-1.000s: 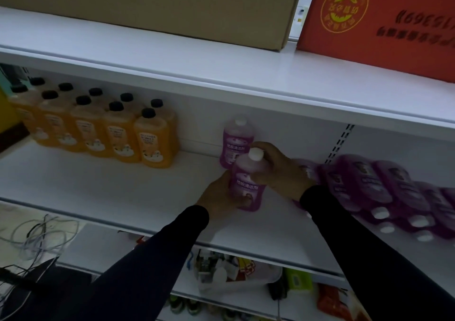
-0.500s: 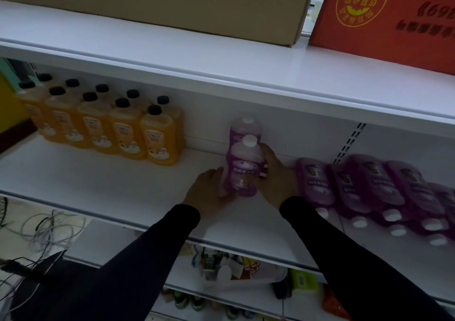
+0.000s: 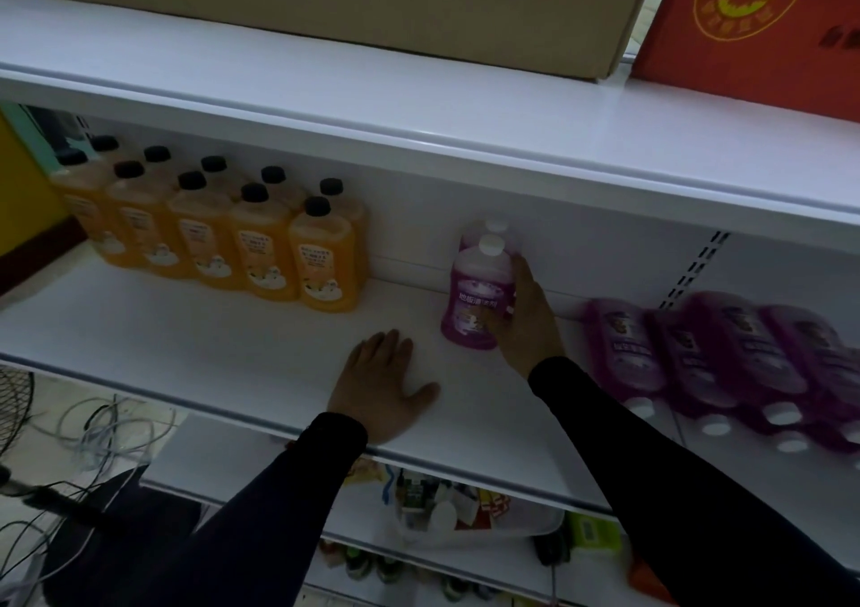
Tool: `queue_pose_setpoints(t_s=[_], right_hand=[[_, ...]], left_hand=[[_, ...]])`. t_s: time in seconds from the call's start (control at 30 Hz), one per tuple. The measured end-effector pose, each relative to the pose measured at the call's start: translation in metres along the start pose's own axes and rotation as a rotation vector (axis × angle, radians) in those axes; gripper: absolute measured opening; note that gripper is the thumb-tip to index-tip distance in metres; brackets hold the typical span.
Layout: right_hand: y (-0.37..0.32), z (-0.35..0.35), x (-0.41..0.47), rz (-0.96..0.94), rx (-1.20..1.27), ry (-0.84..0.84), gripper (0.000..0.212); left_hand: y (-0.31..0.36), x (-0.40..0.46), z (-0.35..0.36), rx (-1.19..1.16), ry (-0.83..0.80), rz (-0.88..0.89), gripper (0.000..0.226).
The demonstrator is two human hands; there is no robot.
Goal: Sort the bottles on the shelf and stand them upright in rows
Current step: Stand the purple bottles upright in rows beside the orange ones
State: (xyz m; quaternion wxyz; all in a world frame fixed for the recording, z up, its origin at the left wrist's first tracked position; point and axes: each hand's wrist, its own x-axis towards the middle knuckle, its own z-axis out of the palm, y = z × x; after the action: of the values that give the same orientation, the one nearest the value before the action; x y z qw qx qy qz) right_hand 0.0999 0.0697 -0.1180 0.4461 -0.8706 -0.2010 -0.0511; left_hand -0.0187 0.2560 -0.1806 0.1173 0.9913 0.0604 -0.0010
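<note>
1. The front purple bottle (image 3: 481, 299) is standing upright on the white shelf (image 3: 209, 350), right in front of a second upright purple bottle (image 3: 494, 230), which is mostly hiding behind it near the back wall.
2. My right hand (image 3: 526, 327) is cupping the front bottle's right side, with my fingers (image 3: 521, 271) lying along its shoulder and my thumb curling around its lower front.
3. My left hand (image 3: 381, 385) is lying flat on the shelf to the left of and nearer than that bottle, fingers straight and spread, gripping nothing and apart from it.
4. To the right, the other purple bottles (image 3: 726, 355) are lying on their sides in a row, white caps pointing toward the shelf's front edge.
5. To the left, well apart, the orange bottles (image 3: 260, 252) with black caps are standing upright in two rows.
6. On the shelf above, a cardboard box (image 3: 353, 6) and a red box (image 3: 754, 34) are sitting side by side.
</note>
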Motion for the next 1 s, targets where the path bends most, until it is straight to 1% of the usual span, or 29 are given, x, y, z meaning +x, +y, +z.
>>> queue_pose_setpoints(t_s=[0.2,0.3,0.37,0.47,0.53,0.6,0.63,0.67,0.7,0.73,0.77,0.8,0.83,0.9,1.0], right_hand=[[0.003,0.0,0.003,0.001,0.015,-0.015,0.094],[0.001,-0.006,0.0,0.038,0.055,-0.034,0.099],[0.003,-0.013,-0.006,0.058,0.044,-0.022,0.098],[0.016,-0.03,-0.022,0.033,-0.081,0.011,0.082],[0.029,-0.047,-0.035,0.009,-0.213,0.097,0.07],[0.043,-0.068,-0.043,0.0,-0.343,0.222,0.066],[0.051,-0.078,-0.046,-0.014,-0.453,0.243,0.067],[0.059,-0.086,-0.049,-0.014,-0.591,0.211,0.069],[0.066,-0.093,-0.052,0.035,-0.707,0.139,0.071],[0.074,-0.098,-0.056,0.131,-0.757,0.072,0.074],[0.08,-0.101,-0.061,0.239,-0.75,0.031,0.078],[0.085,-0.102,-0.064,0.307,-0.723,0.015,0.081],[0.088,-0.103,-0.067,0.317,-0.709,0.009,0.082],[0.088,-0.104,-0.069,0.277,-0.699,-0.019,0.079],[0.086,-0.112,-0.071,0.152,-0.601,-0.086,0.072]], left_hand=[[0.0,0.0,0.0,0.005,0.022,0.007,0.09],[-0.001,0.0,0.0,0.007,0.011,0.006,0.091],[-0.002,0.001,0.001,0.013,-0.002,0.004,0.092],[0.0,0.003,0.001,0.009,-0.004,-0.002,0.091],[0.006,0.004,0.0,-0.01,0.003,0.036,0.089],[0.021,0.005,-0.002,-0.047,0.008,0.091,0.087],[0.031,0.006,-0.004,-0.063,0.009,0.12,0.085],[0.042,0.008,-0.006,-0.074,0.01,0.152,0.082],[0.053,0.009,-0.009,-0.082,0.013,0.185,0.08],[0.065,0.011,-0.011,-0.089,0.016,0.217,0.077],[0.076,0.012,-0.013,-0.098,0.012,0.242,0.075],[0.087,0.014,-0.015,-0.111,0.0,0.257,0.074],[0.097,0.014,-0.016,-0.125,-0.019,0.263,0.073],[0.114,0.014,-0.016,-0.154,-0.038,0.274,0.071],[0.132,0.015,-0.018,-0.187,-0.023,0.296,0.068]])
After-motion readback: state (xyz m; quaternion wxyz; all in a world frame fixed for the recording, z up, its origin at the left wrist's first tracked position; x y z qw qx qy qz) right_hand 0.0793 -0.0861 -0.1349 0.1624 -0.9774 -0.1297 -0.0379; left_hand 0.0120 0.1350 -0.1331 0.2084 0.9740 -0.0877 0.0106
